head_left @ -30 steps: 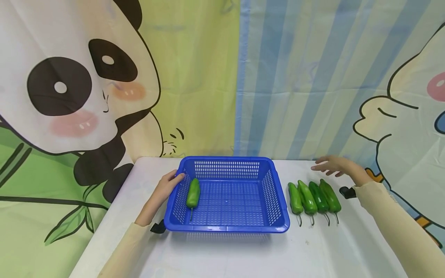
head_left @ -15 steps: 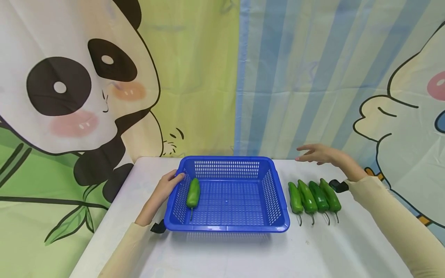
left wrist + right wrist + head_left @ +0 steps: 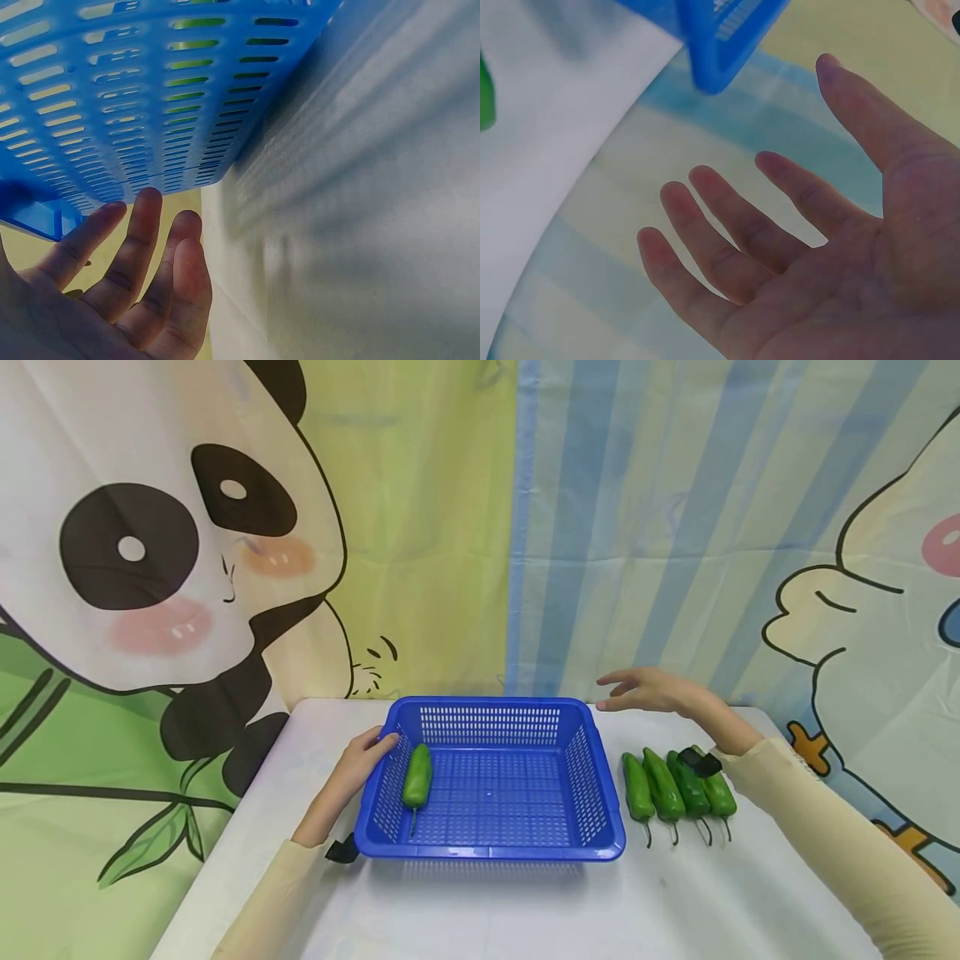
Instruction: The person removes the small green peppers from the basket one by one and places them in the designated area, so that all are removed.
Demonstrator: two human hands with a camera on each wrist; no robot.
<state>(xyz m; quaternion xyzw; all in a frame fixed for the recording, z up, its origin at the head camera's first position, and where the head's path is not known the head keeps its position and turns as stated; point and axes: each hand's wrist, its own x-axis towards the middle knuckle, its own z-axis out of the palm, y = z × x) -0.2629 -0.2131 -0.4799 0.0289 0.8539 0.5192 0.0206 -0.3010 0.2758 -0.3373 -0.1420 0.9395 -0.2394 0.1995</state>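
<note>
A blue plastic basket [image 3: 489,853] stands on the white table, with one green pepper [image 3: 417,777] lying at its left side. At the basket's left rim, my left hand [image 3: 358,768] holds on with the thumb over the edge; its fingers [image 3: 139,247] reach along the slotted outer wall in the left wrist view. My right hand [image 3: 648,690] hovers in the air near the basket's back right corner, fingers spread and holding nothing. In the right wrist view its palm [image 3: 817,300] is bare. Several green peppers [image 3: 662,787] lie side by side right of the basket, stems toward me.
The white table [image 3: 480,914] ends at the back against a curtain [image 3: 600,527] printed with a panda and stripes. A black wrist mount [image 3: 701,762] on the right sleeve partly covers the rightmost peppers.
My right hand has moved left and slightly up, from above the peppers toward the basket's back right corner. The left hand, the basket and the peppers stay in place.
</note>
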